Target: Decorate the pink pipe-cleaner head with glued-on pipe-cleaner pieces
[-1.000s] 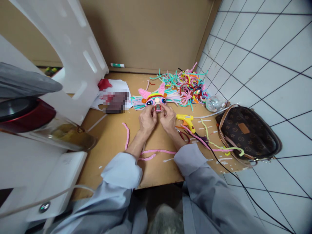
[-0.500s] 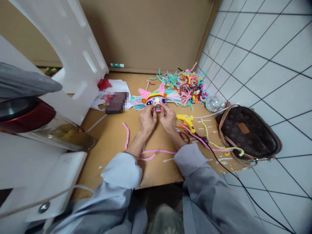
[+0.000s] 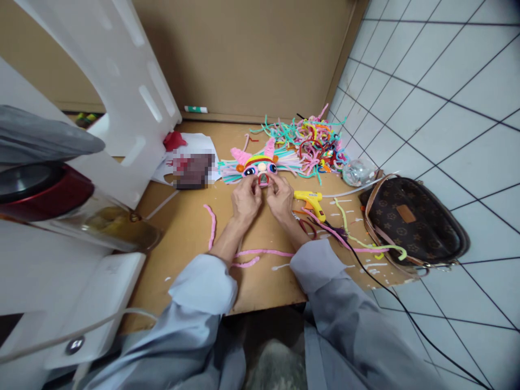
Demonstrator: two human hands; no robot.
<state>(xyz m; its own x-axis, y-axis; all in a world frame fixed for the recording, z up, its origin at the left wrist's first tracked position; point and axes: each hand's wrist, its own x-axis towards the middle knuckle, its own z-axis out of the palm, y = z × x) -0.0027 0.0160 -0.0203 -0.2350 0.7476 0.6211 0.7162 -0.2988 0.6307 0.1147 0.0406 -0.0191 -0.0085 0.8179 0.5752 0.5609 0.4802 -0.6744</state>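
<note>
A colourful pipe-cleaner face (image 3: 260, 162) with pink ears, two round eyes and a small red mouth lies on the brown cardboard board (image 3: 190, 238). My left hand (image 3: 245, 199) and my right hand (image 3: 280, 198) are side by side just below it. The fingertips of both hands pinch the lower middle of the face around the mouth piece. Both hands are closed on it, with the wrists resting near the board.
A heap of loose pipe cleaners (image 3: 312, 142) lies behind the face. A yellow glue gun (image 3: 311, 200) with a black cord sits right of my right hand, next to a brown patterned bag (image 3: 414, 222). Pink strands (image 3: 262, 252) lie by my sleeves. A white plastic chair (image 3: 117, 81) stands left.
</note>
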